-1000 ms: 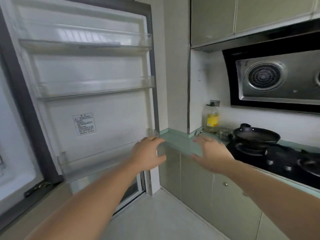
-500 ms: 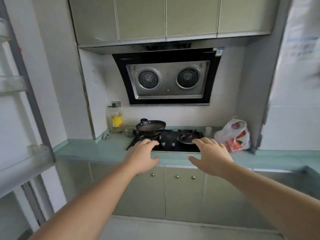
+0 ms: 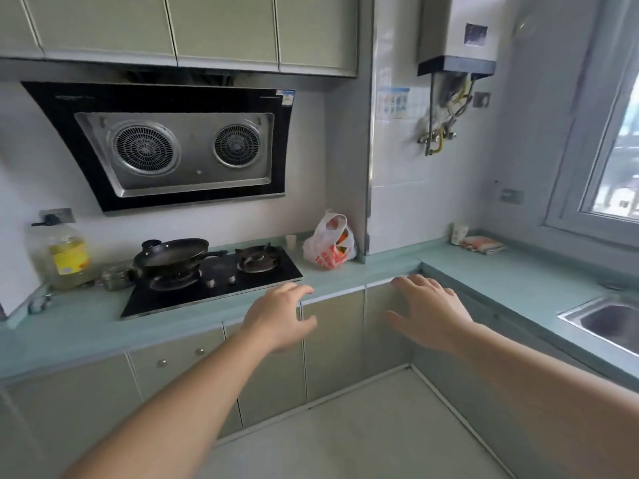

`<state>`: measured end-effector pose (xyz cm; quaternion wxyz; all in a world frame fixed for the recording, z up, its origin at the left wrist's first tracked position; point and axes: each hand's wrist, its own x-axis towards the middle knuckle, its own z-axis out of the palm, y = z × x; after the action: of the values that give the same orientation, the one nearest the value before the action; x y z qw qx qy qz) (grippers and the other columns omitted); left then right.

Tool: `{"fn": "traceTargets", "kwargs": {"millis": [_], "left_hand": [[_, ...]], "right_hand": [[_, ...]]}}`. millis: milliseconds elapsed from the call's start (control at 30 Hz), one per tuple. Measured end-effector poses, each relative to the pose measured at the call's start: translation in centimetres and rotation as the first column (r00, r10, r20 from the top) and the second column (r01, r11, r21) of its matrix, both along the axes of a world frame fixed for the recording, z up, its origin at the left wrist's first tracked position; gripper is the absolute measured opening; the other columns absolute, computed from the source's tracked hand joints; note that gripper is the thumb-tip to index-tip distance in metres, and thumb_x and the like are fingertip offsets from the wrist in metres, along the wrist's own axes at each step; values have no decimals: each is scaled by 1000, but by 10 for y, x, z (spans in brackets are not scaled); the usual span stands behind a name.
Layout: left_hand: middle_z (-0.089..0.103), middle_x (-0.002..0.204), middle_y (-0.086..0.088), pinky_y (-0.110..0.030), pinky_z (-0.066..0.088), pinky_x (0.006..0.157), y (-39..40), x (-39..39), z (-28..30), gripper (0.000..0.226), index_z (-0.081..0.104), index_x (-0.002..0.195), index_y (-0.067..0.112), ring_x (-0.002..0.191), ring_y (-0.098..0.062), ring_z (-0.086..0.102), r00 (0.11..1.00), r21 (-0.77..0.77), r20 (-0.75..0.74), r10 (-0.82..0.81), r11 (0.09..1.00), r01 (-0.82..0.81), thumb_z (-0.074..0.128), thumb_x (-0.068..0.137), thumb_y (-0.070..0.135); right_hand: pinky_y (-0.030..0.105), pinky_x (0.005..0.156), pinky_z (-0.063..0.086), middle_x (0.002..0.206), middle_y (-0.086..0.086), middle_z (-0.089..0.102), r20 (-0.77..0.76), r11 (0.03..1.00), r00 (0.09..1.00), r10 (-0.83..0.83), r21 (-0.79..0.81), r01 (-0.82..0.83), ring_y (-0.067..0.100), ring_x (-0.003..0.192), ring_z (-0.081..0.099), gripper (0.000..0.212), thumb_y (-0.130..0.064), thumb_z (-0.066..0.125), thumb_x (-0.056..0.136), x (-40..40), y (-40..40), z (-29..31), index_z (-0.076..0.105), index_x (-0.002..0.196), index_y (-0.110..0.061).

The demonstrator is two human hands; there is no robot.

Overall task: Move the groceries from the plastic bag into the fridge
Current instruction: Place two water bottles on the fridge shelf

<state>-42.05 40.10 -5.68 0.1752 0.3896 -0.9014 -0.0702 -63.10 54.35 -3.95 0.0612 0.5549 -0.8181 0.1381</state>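
A white plastic bag [image 3: 329,242] with orange and red groceries showing through stands on the teal counter [image 3: 345,276], in the corner against the wall pillar, right of the stove. My left hand [image 3: 278,314] hovers in front of the counter edge, below and left of the bag, fingers apart and empty. My right hand [image 3: 428,311] is stretched out to the right of it, palm down, fingers spread, holding nothing. Both hands are well short of the bag. The fridge is out of view.
A black gas stove [image 3: 214,281] carries a black pan [image 3: 173,252]. An oil bottle [image 3: 67,255] stands at the far left. A paper cup [image 3: 291,241] sits beside the bag. A steel sink [image 3: 603,318] is at right, with a cup [image 3: 459,232] and a cloth [image 3: 482,244] behind it.
The view has swung right, from the open fridge door across the stove to the counter corner. The bag has come into view and is now nearer the middle. Both hands stay outstretched and empty.
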Motion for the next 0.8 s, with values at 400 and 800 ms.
{"fn": "traceTargets", "kwargs": {"millis": [400, 800], "left_hand": [[43, 144, 10, -34, 41, 101, 96, -78, 11, 58, 41, 139, 36, 131, -16, 41, 996, -10, 89, -23, 1000, 24, 56, 83, 46], [44, 142, 10, -34, 42, 99, 47, -124, 1, 56, 42, 137, 36, 132, -15, 39, 996, 15, 83, -16, 1000, 14, 56, 84, 46]], "right_hand": [[41, 103, 36, 138, -1, 45, 88, 998, 994, -64, -2, 65, 23, 129, 40, 59, -54, 52, 87, -63, 94, -7, 40, 137, -26], [40, 106, 35, 144, -2, 41, 80, 1000, 997, -18, -7, 18, 20, 133, 38, 64, -54, 51, 88, -100, 35, -15, 33, 144, -28]]}}
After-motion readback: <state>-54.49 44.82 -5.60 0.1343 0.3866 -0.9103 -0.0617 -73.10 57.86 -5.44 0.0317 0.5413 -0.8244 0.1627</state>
